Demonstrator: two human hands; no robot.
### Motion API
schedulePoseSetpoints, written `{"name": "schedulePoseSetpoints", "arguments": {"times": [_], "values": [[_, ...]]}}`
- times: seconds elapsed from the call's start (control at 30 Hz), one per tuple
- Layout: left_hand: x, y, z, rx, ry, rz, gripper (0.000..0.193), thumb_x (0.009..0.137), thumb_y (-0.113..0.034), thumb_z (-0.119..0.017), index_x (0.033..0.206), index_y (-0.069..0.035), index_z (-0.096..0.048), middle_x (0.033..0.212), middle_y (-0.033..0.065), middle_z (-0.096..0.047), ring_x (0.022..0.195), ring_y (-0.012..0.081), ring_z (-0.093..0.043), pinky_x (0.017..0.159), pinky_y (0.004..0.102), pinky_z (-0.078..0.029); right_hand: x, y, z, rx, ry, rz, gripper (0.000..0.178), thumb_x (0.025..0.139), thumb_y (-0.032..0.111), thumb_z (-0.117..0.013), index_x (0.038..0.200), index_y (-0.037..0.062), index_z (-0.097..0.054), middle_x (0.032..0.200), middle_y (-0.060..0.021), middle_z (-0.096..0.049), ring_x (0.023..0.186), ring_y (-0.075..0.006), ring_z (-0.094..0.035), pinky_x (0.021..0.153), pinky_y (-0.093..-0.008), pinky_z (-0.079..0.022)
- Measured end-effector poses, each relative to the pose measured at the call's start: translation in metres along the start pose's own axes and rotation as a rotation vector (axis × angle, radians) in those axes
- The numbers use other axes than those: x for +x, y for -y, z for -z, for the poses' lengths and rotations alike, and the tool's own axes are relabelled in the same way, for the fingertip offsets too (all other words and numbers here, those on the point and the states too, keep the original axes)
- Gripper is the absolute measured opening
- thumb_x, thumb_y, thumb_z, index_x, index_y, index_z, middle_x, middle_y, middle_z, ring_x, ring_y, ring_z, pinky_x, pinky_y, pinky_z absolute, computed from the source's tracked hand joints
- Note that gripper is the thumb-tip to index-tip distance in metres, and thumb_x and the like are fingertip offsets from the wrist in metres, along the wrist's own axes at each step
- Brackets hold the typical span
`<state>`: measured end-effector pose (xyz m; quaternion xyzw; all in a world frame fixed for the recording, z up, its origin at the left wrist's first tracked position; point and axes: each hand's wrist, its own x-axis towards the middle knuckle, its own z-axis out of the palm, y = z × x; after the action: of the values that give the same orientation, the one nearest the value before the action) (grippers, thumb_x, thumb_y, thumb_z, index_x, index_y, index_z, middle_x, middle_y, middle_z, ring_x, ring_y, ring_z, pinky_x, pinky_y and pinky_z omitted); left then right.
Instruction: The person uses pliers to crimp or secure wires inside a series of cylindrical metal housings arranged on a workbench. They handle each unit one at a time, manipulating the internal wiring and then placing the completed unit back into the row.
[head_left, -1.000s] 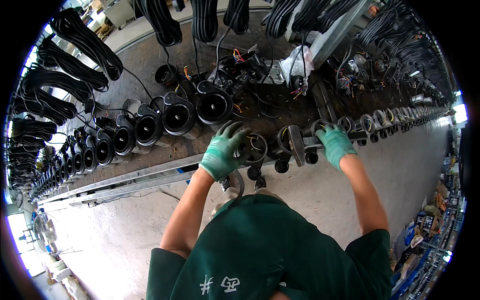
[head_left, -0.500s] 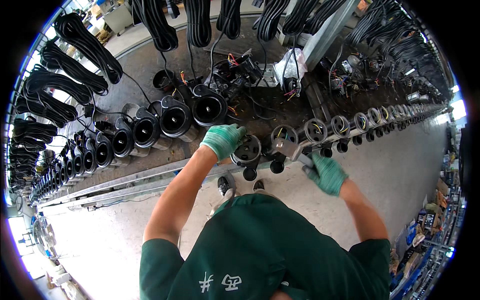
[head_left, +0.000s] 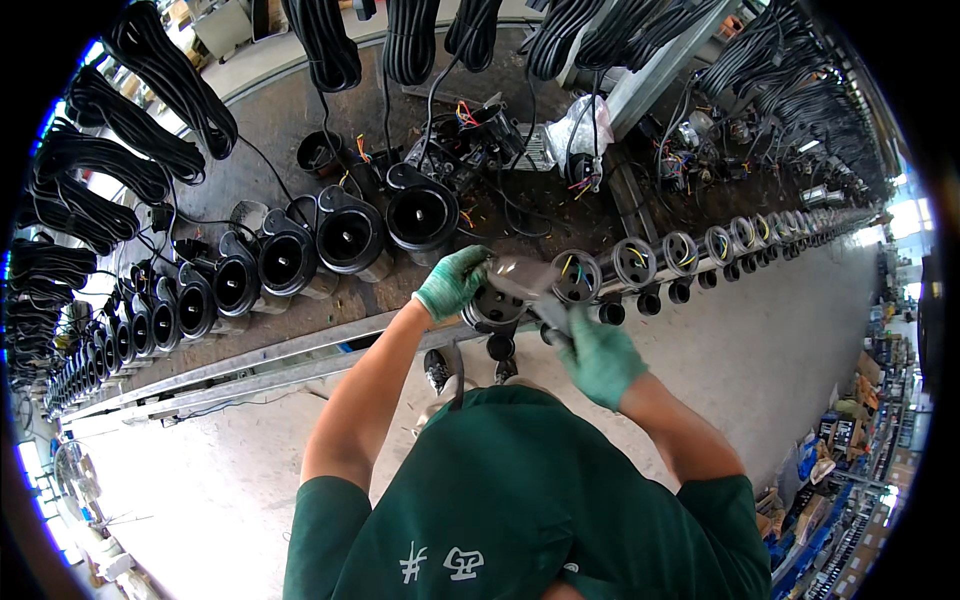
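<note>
Two hands in green knitted gloves work at the near edge of a dark bench (head_left: 275,120). We see the right hand (head_left: 603,365) clamped on the handle of a hammer (head_left: 522,276); both are blurred. The hammer's head lies across the upper part of a shallow round cup (head_left: 494,306), between the hands; whether the two touch, we cannot tell. The left hand (head_left: 448,288) is at the left side of this cup, with its fingers bent; we cannot tell whether they are closed on anything. In the cup's floor we note dark round holes, and below it a short black spout (head_left: 500,347) points towards the person.

Just to the right we find a second shallow cup (head_left: 577,277), holding yellow and blue wire ends; the row of similar cups recedes along the edge, several with coloured wires inside. To the left we observe a row of deeper black cups; the nearest, a large cup (head_left: 422,240), contains a pale metal peg standing at its centre. Farther back lies a clear plastic bag (head_left: 577,128), its contents hard to make out. Above the bench we see hanging coils of black cable (head_left: 325,45).
</note>
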<state>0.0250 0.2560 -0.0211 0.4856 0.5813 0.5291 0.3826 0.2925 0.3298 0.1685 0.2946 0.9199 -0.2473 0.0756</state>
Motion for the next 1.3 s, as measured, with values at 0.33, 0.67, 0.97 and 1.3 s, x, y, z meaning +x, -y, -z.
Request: {"name": "schedulePoseSetpoints", "arguments": {"times": [0.33, 0.67, 0.97, 1.3], "values": [[-0.005, -0.022, -0.005, -0.109, -0.019, 0.122, 0.037, 0.110, -0.028, -0.056, 0.132, 0.000, -0.065, 0.111, 0.0116, -0.074, 0.097, 0.0164, -0.064, 0.090, 0.0325, -0.054, -0.004, 0.005, 0.012, 0.071, -0.028, -0.043, 0.054, 0.105, 0.034, -0.056, 0.143, -0.0009, -0.040, 0.094, -0.0281, -0.071, 0.083, -0.0510, -0.067, 0.072, -0.0604, -0.051], [0.000, -0.023, -0.002, -0.051, 0.008, 0.097, 0.034, 0.110, -0.023, -0.054, 0.133, 0.002, -0.063, 0.105, 0.0038, -0.072, 0.089, 0.0116, -0.061, 0.081, 0.0292, -0.053, 0.023, -0.013, -0.017, -0.068, 0.167, -0.120, 0.050, 0.105, 0.040, -0.053, 0.133, -0.0003, -0.046, 0.095, -0.0309, -0.070, 0.089, -0.0515, -0.067, 0.078, -0.0600, -0.052], [-0.002, -0.023, -0.007, -0.096, 0.004, 0.136, 0.034, 0.109, -0.022, -0.055, 0.130, 0.002, -0.064, 0.103, 0.0085, -0.074, 0.088, 0.0140, -0.065, 0.082, 0.0315, -0.056, 0.019, -0.013, -0.029, -0.058, 0.129, -0.133, 0.053, 0.105, 0.038, -0.053, 0.142, 0.0011, -0.040, 0.094, -0.0284, -0.071, 0.085, -0.0504, -0.068, 0.074, -0.0606, -0.051], [-0.005, -0.024, -0.002, 0.030, -0.043, 0.056, 0.035, 0.109, -0.026, -0.055, 0.130, 0.001, -0.064, 0.107, 0.0123, -0.074, 0.096, 0.0139, -0.065, 0.087, 0.0316, -0.055, 0.011, -0.002, -0.002, 0.011, 0.040, -0.053, 0.050, 0.104, 0.042, -0.055, 0.134, 0.0039, -0.045, 0.096, -0.0281, -0.072, 0.087, -0.0510, -0.068, 0.076, -0.0587, -0.053]]}}
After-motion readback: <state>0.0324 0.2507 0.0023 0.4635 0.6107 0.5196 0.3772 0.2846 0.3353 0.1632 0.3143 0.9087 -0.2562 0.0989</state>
